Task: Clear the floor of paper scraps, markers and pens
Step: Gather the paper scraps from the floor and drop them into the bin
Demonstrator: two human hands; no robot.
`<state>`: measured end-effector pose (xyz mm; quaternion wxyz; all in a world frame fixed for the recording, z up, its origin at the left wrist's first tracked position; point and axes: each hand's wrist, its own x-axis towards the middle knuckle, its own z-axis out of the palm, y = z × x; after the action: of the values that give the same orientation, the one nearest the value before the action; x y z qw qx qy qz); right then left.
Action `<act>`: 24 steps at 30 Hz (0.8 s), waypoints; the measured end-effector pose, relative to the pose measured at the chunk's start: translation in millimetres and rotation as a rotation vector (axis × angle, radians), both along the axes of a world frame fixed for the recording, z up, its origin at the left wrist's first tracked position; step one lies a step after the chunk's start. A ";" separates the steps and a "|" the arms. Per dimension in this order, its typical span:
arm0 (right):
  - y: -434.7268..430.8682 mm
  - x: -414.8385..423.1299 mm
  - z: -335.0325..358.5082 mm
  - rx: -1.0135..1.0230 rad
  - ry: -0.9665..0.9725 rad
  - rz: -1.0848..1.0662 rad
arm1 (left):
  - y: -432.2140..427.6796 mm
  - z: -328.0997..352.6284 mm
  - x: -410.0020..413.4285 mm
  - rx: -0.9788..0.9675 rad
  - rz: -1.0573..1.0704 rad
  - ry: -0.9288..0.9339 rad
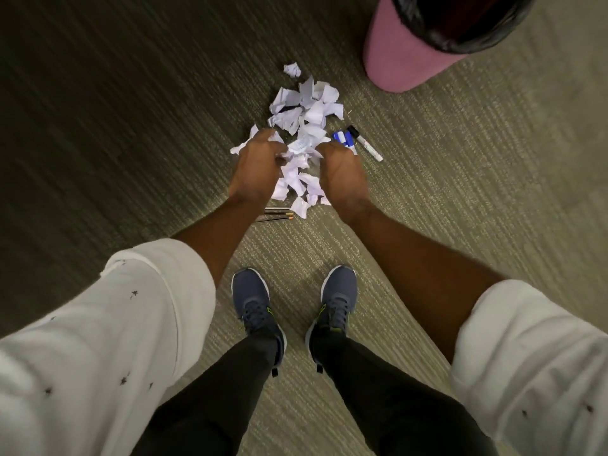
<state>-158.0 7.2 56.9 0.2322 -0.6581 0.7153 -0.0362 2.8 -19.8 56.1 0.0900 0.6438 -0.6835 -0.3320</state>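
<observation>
Gathering is under way: the left grip [255, 162] is curled into the left side of the scraps [309, 110], its fingers bunched on paper. Pens [279, 214] are laid on the floor [131, 126] beside its wrist, long axes running left to right. The right grip [342, 172] is likewise curled on paper at the pile's right side. Markers [370, 148] are found just beyond it, angled away, and are judged nearest that grip.
</observation>
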 end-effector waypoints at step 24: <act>-173.0 -210.2 174.9 -0.075 -0.139 -0.341 | -179.4 193.4 -223.3 -0.144 -0.150 0.161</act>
<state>-368.2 -165.7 231.8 0.2469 -0.5314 0.7969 -0.1471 -220.5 -199.2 249.6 0.1656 0.5541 -0.7422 -0.3386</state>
